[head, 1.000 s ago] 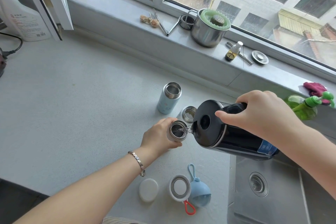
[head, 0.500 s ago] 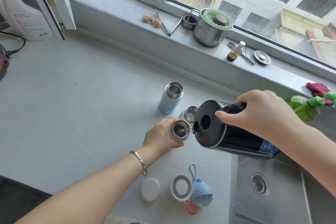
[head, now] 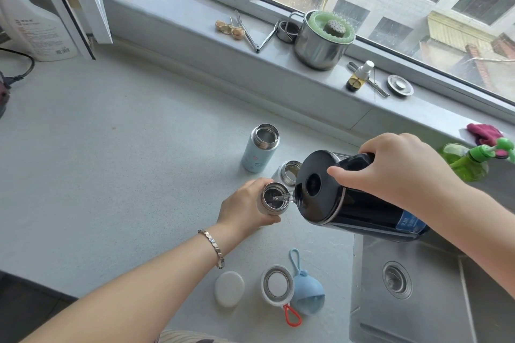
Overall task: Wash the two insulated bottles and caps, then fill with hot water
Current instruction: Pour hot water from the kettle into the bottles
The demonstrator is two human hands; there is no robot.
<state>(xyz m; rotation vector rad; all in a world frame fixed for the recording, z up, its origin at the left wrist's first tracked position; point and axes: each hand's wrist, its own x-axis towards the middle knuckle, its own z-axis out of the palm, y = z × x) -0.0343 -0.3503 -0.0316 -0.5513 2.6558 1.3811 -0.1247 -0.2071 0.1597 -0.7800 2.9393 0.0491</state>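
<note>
My left hand (head: 245, 207) grips a small white insulated bottle (head: 274, 199) standing on the grey counter (head: 125, 161). My right hand (head: 401, 172) holds the handle of a black electric kettle (head: 348, 203), tilted left, and a thin stream of water runs from its spout into the bottle's open mouth. A second, pale blue bottle (head: 259, 149) stands open behind. A small steel strainer (head: 288, 172) sits between the two bottles. Near the front edge lie a white cap (head: 229, 288), a white cap with a red loop (head: 277, 285) and a blue cap with a loop (head: 308, 291).
A steel sink (head: 412, 292) lies at the lower right. A green soap dispenser (head: 471, 160) stands behind it. The windowsill holds a steel pot (head: 320, 42), tongs (head: 257, 35), a small spray bottle (head: 358, 76) and a drain plug (head: 400, 85). A white detergent bottle (head: 33, 25) stands far left.
Both hands, the kettle and the bottle keep their positions; water keeps pouring. Only the camera has shifted slightly.
</note>
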